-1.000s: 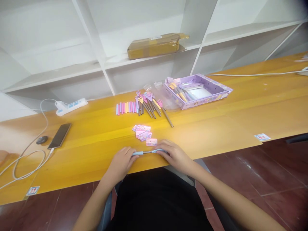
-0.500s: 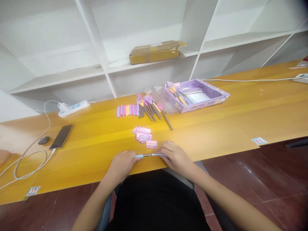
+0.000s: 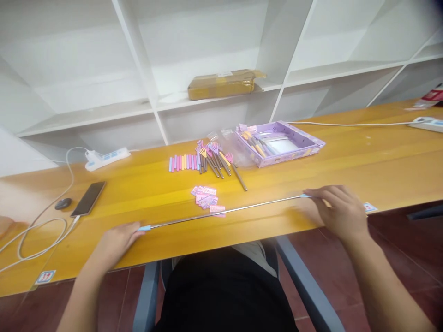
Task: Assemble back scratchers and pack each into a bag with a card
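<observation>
Left hand (image 3: 119, 242) is gripping the light-blue handle (image 3: 144, 228) of a long metal rod (image 3: 233, 210) — fingers closed around it. Right hand (image 3: 341, 212) is pinching the rod's blue opposite end (image 3: 305, 196) between thumb and fingers. The rod is spanning the table (image 3: 155, 198) edgeways, crossing over the nearest pink card (image 3: 217, 209); claw-headed sticks (image 3: 216, 161) are lying beyond, near the purple tray (image 3: 290, 156).

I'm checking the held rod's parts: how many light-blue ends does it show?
2: one light-blue end in the left hand, the other end in the right hand; both partly hidden by fingers.
</observation>
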Demonstrator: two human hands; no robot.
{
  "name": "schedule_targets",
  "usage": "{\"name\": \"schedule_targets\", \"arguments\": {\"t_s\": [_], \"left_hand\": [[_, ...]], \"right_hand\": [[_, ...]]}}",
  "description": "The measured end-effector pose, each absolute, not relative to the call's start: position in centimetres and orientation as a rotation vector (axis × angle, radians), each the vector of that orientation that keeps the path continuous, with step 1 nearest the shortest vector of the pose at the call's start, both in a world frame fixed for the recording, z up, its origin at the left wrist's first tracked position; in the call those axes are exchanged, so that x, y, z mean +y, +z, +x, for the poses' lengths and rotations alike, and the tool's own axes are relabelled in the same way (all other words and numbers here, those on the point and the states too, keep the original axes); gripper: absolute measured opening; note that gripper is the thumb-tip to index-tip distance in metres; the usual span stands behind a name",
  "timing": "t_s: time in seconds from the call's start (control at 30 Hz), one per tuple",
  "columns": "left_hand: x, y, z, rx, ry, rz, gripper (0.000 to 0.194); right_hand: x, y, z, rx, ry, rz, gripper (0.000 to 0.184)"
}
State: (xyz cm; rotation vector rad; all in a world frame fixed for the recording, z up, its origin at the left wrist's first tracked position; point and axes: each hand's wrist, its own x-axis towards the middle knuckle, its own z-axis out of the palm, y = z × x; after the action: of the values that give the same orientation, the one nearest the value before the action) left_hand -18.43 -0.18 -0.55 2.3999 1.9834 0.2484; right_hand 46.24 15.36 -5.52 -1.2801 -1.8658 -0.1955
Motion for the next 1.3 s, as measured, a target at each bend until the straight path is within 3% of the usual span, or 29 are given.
{"name": "schedule_targets", "arguments": {"t_s": [0.17, 0.33, 0.5, 0.97, 1.3], "left_hand": [[-0.4, -2.1, -18.9, 1.963, 0.272, 2.271, 0.055], [0.1, -2.6, -17.1, 2.113, 0.362, 2.099, 0.049], [-0.5, -2.7, -16.9, 2.152, 0.447, 2.002, 0.048], [-0.2, -3.4, -17.4, 2.021, 0.743, 2.098, 0.045], [-0.4, -3.3, -17.3, 2.087, 0.678, 2.104, 0.048]], "right_hand": [[16.0, -8.7, 50.1, -1.893, 0.013, -1.351, 0.014], [16.2, -9.1, 49.0, -1.838, 0.167, -1.399, 0.033], [16.2, -8.9, 49.0, -1.872, 0.186, -1.396, 0.042], [16.3, -9.1, 49.1, -1.848, 0.21, -1.41, 0.042], [16.3, -9.1, 48.8, -1.784, 0.156, -1.437, 0.038]]}}
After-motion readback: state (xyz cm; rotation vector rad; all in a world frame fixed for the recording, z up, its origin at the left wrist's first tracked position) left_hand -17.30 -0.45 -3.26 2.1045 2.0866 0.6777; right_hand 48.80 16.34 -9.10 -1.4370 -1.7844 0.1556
